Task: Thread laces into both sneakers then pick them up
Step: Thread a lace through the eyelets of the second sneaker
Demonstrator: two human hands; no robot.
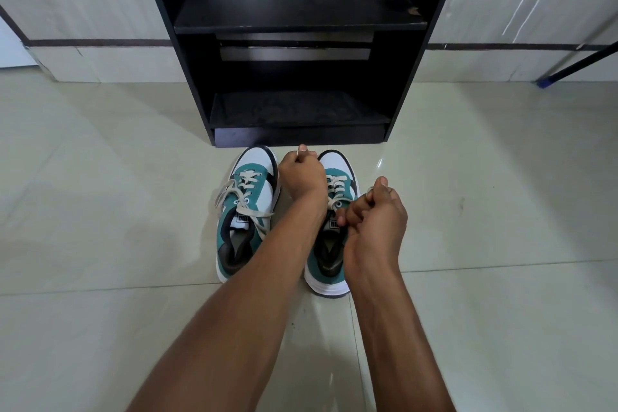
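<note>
Two teal, white and black sneakers stand side by side on the floor, toes pointing away from me. The left sneaker (244,211) has a beige lace threaded through it, its loose ends draped over the sides. Over the right sneaker (329,261) both my hands are closed on the ends of its beige lace (335,189). My left hand (301,170) is a fist above the gap between the two toes, with a lace end showing at the thumb. My right hand (376,217) is clenched over that shoe's right side, lace pinched between its fingers.
A black open shelf unit (297,20) stands directly behind the sneakers, its base almost touching the toes. Pale glossy floor tiles (100,211) spread all around. A thin rod with a blue tip (575,60) leans against the wall at the far right.
</note>
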